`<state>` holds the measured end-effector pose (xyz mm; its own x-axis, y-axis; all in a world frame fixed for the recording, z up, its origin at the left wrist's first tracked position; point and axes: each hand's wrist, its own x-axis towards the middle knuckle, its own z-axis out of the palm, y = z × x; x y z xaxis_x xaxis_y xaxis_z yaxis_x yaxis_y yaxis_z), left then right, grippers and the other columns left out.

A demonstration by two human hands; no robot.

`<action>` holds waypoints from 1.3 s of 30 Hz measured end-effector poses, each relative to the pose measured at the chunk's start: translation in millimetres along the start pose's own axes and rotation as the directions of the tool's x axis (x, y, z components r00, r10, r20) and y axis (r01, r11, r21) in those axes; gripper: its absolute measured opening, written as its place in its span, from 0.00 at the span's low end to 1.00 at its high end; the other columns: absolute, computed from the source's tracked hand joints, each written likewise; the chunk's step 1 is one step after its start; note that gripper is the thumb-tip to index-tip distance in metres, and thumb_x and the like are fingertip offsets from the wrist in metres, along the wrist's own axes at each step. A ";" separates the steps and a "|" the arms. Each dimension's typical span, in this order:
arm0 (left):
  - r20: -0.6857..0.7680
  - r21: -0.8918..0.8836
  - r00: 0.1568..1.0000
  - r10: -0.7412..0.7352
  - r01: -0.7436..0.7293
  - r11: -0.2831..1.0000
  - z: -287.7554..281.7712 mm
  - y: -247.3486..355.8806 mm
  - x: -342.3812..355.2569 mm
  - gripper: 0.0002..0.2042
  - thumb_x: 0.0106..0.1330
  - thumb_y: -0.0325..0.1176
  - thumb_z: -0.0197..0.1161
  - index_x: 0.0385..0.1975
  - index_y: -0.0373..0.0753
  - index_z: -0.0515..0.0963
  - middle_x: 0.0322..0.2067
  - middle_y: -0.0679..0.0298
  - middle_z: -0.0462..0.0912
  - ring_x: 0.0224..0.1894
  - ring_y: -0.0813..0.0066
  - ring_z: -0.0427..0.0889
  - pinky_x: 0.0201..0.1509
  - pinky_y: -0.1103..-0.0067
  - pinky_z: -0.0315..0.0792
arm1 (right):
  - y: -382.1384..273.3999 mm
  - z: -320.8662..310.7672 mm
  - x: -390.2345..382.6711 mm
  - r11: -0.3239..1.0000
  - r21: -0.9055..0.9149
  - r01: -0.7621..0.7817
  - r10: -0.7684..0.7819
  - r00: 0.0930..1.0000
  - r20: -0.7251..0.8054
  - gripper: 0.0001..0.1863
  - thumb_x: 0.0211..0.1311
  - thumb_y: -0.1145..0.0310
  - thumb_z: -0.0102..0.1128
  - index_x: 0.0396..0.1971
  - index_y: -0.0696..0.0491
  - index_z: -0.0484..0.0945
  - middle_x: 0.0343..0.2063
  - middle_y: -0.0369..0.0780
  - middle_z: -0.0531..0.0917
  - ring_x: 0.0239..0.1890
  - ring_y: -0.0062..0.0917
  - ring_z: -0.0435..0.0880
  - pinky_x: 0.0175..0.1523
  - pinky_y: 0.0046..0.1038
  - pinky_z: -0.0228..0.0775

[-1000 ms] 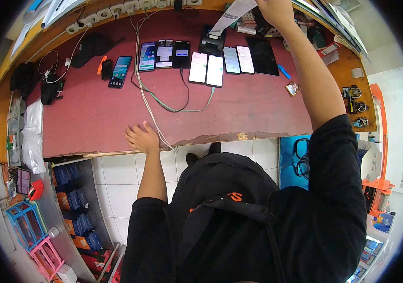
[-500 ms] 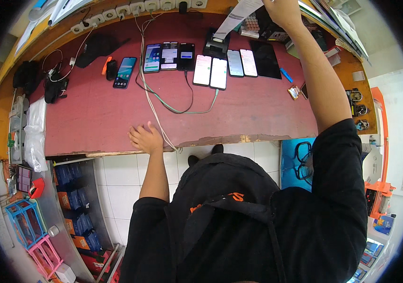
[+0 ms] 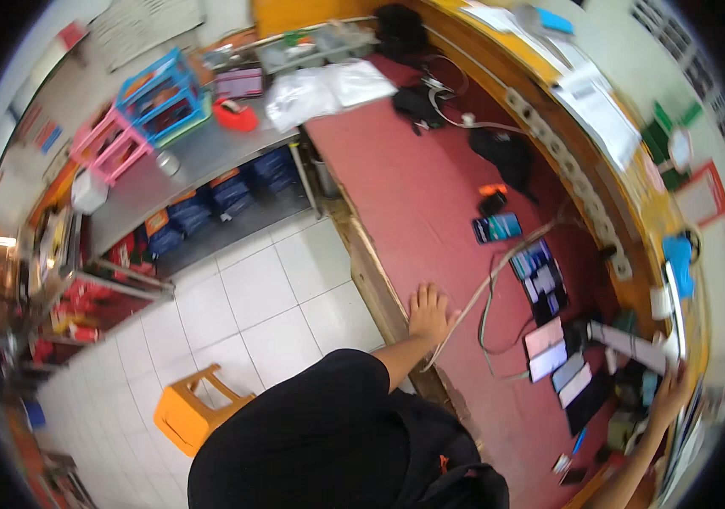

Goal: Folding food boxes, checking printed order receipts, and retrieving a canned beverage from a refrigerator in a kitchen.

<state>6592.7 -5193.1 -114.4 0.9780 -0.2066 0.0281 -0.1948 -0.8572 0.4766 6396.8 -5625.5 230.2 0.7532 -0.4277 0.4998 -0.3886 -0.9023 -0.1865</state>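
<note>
My left hand [image 3: 430,316] lies flat at the front edge of the red-topped desk [image 3: 379,187], fingers spread and holding nothing. A pale cable [image 3: 498,270] runs past it. At the far side, my right hand [image 3: 673,392] closes on the end of a white paper strip [image 3: 627,346], which stretches from a small black printer [image 3: 577,336]. Motion blurs its fingertips. Between my hands lie several phones, among them a lone one with a lit blue-green screen [image 3: 496,227] and a pair with pale screens [image 3: 546,349]. A dark tablet [image 3: 587,411] lies nearer my right arm.
A row of sockets [image 3: 570,170] lines the desk's back ledge. A black cap [image 3: 502,157] and plastic bags [image 3: 320,95] lie toward the far end. An orange stool [image 3: 197,411] stands on the tiled floor to the left, near a metal table [image 3: 201,174] with blue and pink racks.
The view has swung left, bringing the stool and more floor into sight. My left hand still rests on the desk edge; my right hand remains at the paper strip's end.
</note>
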 end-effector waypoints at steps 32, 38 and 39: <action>-0.115 0.071 0.989 0.090 -0.082 0.994 27.2 4.2 5.1 0.27 0.63 0.56 0.52 0.49 0.37 0.71 0.60 0.49 0.62 0.66 0.50 0.54 0.67 0.53 0.46 | -60.5 53.8 -256.6 0.944 -0.314 0.106 0.256 0.367 0.894 0.13 0.47 0.74 0.60 0.37 0.48 0.81 0.31 0.46 0.82 0.40 0.40 0.81 0.44 0.38 0.73; -0.107 -0.741 0.736 0.669 -0.507 0.439 -29.7 113.6 -13.5 0.23 0.60 0.44 0.64 0.48 0.34 0.72 0.50 0.50 0.74 0.55 0.54 0.71 0.60 0.65 0.64 | -95.2 59.9 -262.4 0.970 0.158 -0.186 -0.032 0.546 0.837 0.18 0.46 0.75 0.64 0.42 0.50 0.79 0.37 0.47 0.82 0.41 0.44 0.81 0.46 0.42 0.71; 0.002 -0.813 0.623 0.782 -0.455 0.364 -61.6 146.9 -32.6 0.23 0.60 0.41 0.65 0.50 0.34 0.71 0.51 0.50 0.74 0.56 0.58 0.72 0.58 0.67 0.66 | -132.1 29.9 -220.6 0.927 0.220 -0.303 -0.020 0.546 0.837 0.19 0.47 0.76 0.62 0.43 0.52 0.78 0.38 0.49 0.82 0.41 0.45 0.80 0.46 0.41 0.71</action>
<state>6536.8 -5283.3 8.8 0.4564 -0.8004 0.3887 -0.4550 0.1654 0.8750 6297.8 -5413.6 119.3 0.8637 -0.2601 -0.4316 -0.4717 -0.7188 -0.5108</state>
